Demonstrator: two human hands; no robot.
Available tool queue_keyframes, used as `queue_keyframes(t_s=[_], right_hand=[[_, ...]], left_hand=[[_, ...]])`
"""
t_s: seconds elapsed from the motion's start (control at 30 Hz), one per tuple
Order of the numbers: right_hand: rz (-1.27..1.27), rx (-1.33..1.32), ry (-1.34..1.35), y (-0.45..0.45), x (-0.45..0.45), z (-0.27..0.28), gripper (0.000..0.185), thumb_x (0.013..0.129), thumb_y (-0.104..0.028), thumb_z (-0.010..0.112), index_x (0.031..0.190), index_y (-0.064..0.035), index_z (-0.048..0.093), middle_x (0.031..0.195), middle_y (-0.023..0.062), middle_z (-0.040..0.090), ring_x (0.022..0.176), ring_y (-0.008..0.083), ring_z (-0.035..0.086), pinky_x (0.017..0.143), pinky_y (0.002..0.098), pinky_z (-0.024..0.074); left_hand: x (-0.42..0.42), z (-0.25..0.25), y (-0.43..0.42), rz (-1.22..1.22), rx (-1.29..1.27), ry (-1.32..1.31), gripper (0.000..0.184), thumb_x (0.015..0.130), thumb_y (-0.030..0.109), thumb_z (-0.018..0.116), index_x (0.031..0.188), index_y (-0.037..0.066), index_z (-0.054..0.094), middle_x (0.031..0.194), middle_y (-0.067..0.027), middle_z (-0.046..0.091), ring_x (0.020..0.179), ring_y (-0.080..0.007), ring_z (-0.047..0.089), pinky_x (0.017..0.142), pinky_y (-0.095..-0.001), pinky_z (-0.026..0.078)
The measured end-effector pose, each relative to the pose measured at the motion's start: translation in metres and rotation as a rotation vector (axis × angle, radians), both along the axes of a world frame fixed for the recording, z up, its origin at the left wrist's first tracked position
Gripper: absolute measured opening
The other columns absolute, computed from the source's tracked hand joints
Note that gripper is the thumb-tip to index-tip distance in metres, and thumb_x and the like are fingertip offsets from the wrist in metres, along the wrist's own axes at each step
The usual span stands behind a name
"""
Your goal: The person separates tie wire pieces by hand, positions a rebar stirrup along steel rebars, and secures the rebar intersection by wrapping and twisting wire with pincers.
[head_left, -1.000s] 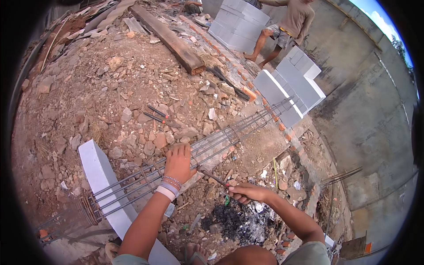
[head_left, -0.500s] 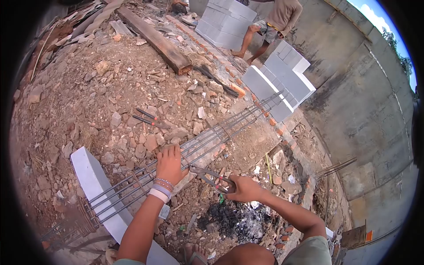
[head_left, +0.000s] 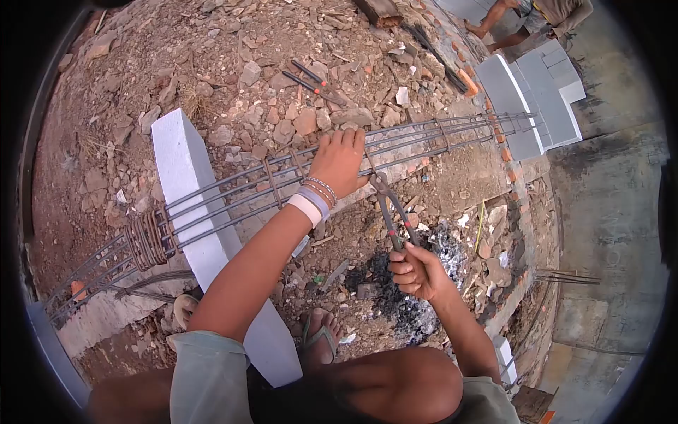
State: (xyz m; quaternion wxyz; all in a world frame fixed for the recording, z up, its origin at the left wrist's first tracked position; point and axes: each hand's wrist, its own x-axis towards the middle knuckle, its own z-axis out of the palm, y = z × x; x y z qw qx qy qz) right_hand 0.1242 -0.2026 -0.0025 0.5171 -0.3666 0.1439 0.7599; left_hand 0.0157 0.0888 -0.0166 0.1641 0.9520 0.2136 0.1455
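A long rebar cage (head_left: 409,140) of thin steel bars and square stirrups runs across the view. My left hand (head_left: 339,164) is closed over its bars near the middle, fingers wrapped on the far side. In my right hand (head_left: 418,272) are nipper pliers (head_left: 390,212) with red marks on the handles, held by the handle ends. Their jaws touch the lower bar just beside my left hand; any wire there is too small to make out. Several stirrups are bunched together (head_left: 147,240) at the cage's left part.
A long white block (head_left: 185,159) supports the cage at left, and pale blocks (head_left: 519,106) stand under its far end. Another pair of pliers (head_left: 314,83) lies on the rubble. Black ash (head_left: 402,290) is below my right hand. A person's leg (head_left: 487,21) shows at top right.
The view has swung right and down, toward my knees. The pliers have turned from nearly level to steep, jaws up at the bar, with my right hand lower. My left hand stays on the cage.
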Motion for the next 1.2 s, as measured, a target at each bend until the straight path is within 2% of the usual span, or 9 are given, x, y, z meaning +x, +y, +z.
queue_keyframes(t_s=[0.1, 0.2, 0.43, 0.57, 0.73, 0.83, 0.93, 1.03, 1.2], right_hand=[[0.721, -0.362, -2.02, 0.029, 0.015, 0.051, 0.041, 0.083, -0.037, 0.076, 0.097, -0.0053, 0.054, 0.072, 0.0089, 0.06, 0.06, 0.0293, 0.062, 0.056, 0.0394, 0.0492], [0.744, -0.334, -2.506, 0.036, 0.018, 0.055, 0.04, 0.083, -0.034, 0.077, 0.095, -0.0022, 0.056, 0.073, 0.0175, 0.064, 0.063, 0.0346, 0.065, 0.062, 0.0448, 0.0511], [0.805, -0.175, -1.732, 0.029, 0.013, 0.061, 0.041, 0.08, -0.028, 0.08, 0.099, -0.0007, 0.056, 0.081, 0.0158, 0.067, 0.074, 0.0259, 0.071, 0.063, 0.0393, 0.0535], [0.215, -0.065, -0.675, 0.022, -0.001, 0.034, 0.039, 0.083, -0.013, 0.078, 0.11, 0.0017, 0.053, 0.093, 0.0082, 0.063, 0.071, 0.0152, 0.062, 0.058, 0.0264, 0.0459], [-0.116, 0.203, 0.012, 0.023, -0.035, 0.012, 0.054, 0.096, -0.054, 0.055, 0.108, -0.002, 0.049, 0.077, -0.0028, 0.041, 0.058, 0.0086, 0.035, 0.05, 0.0207, 0.0316], [-0.208, 0.271, 0.315, 0.034, -0.065, -0.009, 0.05, 0.096, -0.057, 0.054, 0.099, -0.0077, 0.047, 0.076, -0.0038, 0.039, 0.059, 0.0079, 0.035, 0.049, 0.0222, 0.029], [0.057, 0.005, -0.39, 0.028, -0.054, -0.022, 0.038, 0.098, -0.047, 0.057, 0.089, -0.0113, 0.046, 0.068, -0.0011, 0.045, 0.053, 0.0138, 0.041, 0.046, 0.0287, 0.0333], [0.644, -0.338, -2.316, 0.029, -0.001, -0.02, 0.031, 0.096, -0.032, 0.062, 0.089, -0.0053, 0.049, 0.07, 0.0159, 0.063, 0.06, 0.0365, 0.063, 0.052, 0.0448, 0.0476], [0.634, -0.356, -2.247, 0.033, 0.0, -0.005, 0.032, 0.092, -0.03, 0.067, 0.094, -0.0025, 0.051, 0.08, 0.0235, 0.066, 0.075, 0.0457, 0.065, 0.063, 0.0513, 0.0507]], left_hand=[[0.001, -0.003, 0.002, -0.009, 0.0, -0.015, 0.089, 0.071, 0.038, 0.082, 0.139, -0.001, 0.038, 0.132, -0.019, 0.052, 0.123, -0.0335, 0.049, 0.104, -0.0451, 0.036], [-0.001, -0.004, 0.002, 0.005, 0.027, -0.023, 0.089, 0.071, 0.037, 0.082, 0.138, -0.001, 0.039, 0.131, -0.0192, 0.053, 0.123, -0.0335, 0.049, 0.103, -0.0446, 0.037], [0.0, -0.002, 0.001, 0.01, 0.009, -0.028, 0.09, 0.07, 0.038, 0.082, 0.138, -0.004, 0.04, 0.13, -0.0202, 0.053, 0.119, -0.0328, 0.05, 0.101, -0.0448, 0.038], [-0.001, -0.006, 0.001, 0.015, 0.042, -0.038, 0.091, 0.071, 0.039, 0.081, 0.138, -0.006, 0.041, 0.13, -0.0201, 0.053, 0.116, -0.0322, 0.051, 0.1, -0.0433, 0.038], [-0.001, -0.008, 0.002, 0.007, 0.04, -0.058, 0.09, 0.072, 0.04, 0.081, 0.138, -0.007, 0.042, 0.127, -0.019, 0.053, 0.114, -0.0317, 0.051, 0.098, -0.0416, 0.039], [0.0, -0.008, 0.002, 0.012, 0.061, -0.048, 0.089, 0.072, 0.04, 0.081, 0.138, -0.006, 0.042, 0.125, -0.0184, 0.054, 0.113, -0.0318, 0.052, 0.097, -0.0416, 0.039], [0.0, -0.006, 0.003, 0.006, 0.03, -0.015, 0.088, 0.071, 0.038, 0.081, 0.137, -0.004, 0.042, 0.124, -0.0182, 0.054, 0.114, -0.032, 0.052, 0.097, -0.0418, 0.039], [0.0, -0.01, -0.001, 0.002, 0.08, -0.07, 0.087, 0.07, 0.037, 0.082, 0.136, -0.003, 0.042, 0.123, -0.0177, 0.054, 0.114, -0.0323, 0.051, 0.097, -0.0422, 0.039], [0.001, -0.008, 0.001, 0.027, 0.038, -0.066, 0.087, 0.069, 0.037, 0.083, 0.134, -0.003, 0.043, 0.122, -0.017, 0.054, 0.116, -0.0317, 0.051, 0.096, -0.0426, 0.039]])
